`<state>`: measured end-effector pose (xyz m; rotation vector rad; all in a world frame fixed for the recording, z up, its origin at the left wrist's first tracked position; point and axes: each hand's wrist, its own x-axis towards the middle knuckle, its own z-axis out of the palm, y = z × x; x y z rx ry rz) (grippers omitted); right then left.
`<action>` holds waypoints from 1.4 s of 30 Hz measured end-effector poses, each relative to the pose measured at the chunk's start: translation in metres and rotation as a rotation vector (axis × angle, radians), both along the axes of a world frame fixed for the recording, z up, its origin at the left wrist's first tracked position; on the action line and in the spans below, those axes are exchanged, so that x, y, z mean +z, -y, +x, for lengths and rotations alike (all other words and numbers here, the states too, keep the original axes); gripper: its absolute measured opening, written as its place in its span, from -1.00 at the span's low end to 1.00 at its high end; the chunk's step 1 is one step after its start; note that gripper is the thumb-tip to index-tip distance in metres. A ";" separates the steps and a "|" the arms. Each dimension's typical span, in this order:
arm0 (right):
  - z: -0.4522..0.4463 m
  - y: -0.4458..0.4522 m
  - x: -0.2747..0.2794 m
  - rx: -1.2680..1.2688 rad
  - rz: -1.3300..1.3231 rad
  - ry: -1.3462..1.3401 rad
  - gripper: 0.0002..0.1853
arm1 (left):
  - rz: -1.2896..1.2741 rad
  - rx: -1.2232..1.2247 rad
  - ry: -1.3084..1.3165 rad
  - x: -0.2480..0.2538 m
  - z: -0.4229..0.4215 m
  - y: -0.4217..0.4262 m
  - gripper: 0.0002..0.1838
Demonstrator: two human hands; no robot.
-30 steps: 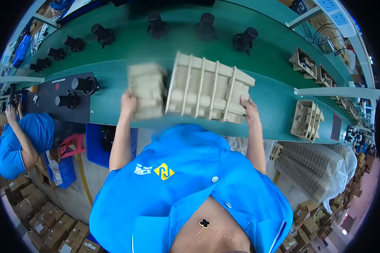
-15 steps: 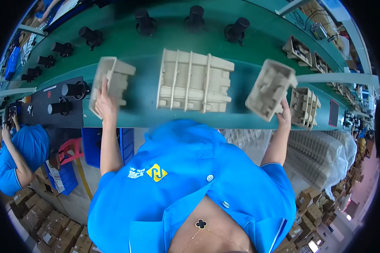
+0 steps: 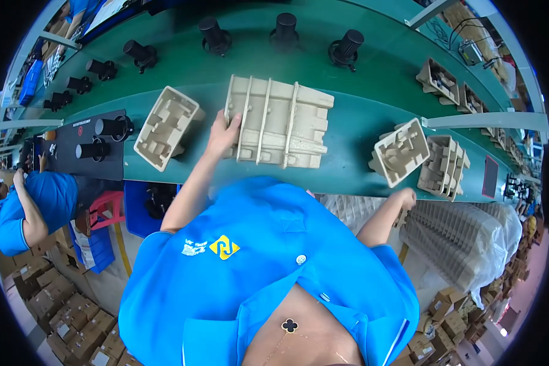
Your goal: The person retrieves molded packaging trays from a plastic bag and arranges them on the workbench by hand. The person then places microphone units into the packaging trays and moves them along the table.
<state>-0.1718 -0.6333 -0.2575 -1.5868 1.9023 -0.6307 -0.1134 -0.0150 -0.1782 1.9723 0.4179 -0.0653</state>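
A stack of nested beige moulded-pulp trays (image 3: 277,122) lies on its side on the green bench, in front of me. My left hand (image 3: 224,133) grips its left end, thumb on the near side and fingers partly hidden. Left of it rests a single pulp tray (image 3: 166,128), its hollow side facing up. My right hand (image 3: 402,200) is at the bench's front edge with fingers curled; a bit of beige shows beneath it, and I cannot make out what it holds. Just beyond that hand a tilted pulp tray (image 3: 401,152) leans beside a smaller stack of trays (image 3: 444,168).
Black cylindrical parts (image 3: 215,36) stand along the green belt (image 3: 250,61) behind the bench. Two more lie on a dark mat (image 3: 73,143) at left. Wrapped tray stacks (image 3: 463,235) stand below right. A co-worker (image 3: 39,204) sits at left. A metal post (image 3: 488,120) crosses at right.
My left hand has left the left tray and moved right onto the big stack. The left tray now lies hollow side up. My right hand has let go of the right tray and dropped toward me.
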 end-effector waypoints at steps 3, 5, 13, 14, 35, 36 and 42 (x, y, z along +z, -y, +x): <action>-0.026 -0.104 0.062 0.180 -0.666 0.356 -0.87 | -0.036 -0.044 -0.042 -0.012 0.003 -0.007 -0.48; -0.016 -0.228 0.130 0.709 -0.546 0.646 -0.80 | 0.028 -0.031 0.003 0.003 0.001 0.006 -0.50; 0.067 -0.325 0.087 1.226 1.160 0.214 -0.14 | 0.057 -0.143 0.050 0.017 -0.021 -0.029 -0.58; 0.073 -0.324 0.095 1.251 1.173 0.319 -0.12 | 0.085 -0.138 0.049 0.012 -0.017 -0.036 -0.59; 0.078 -0.247 0.011 0.759 1.386 1.255 -0.53 | 0.812 -0.236 0.178 0.097 -0.036 -0.077 -0.62; 0.082 -0.257 0.005 0.733 1.362 1.259 -0.54 | 0.865 -0.258 0.270 0.102 -0.041 -0.075 -0.59; 0.095 -0.313 -0.030 0.631 1.245 1.204 -0.56 | 0.967 -0.420 0.429 0.134 -0.073 -0.046 -0.47</action>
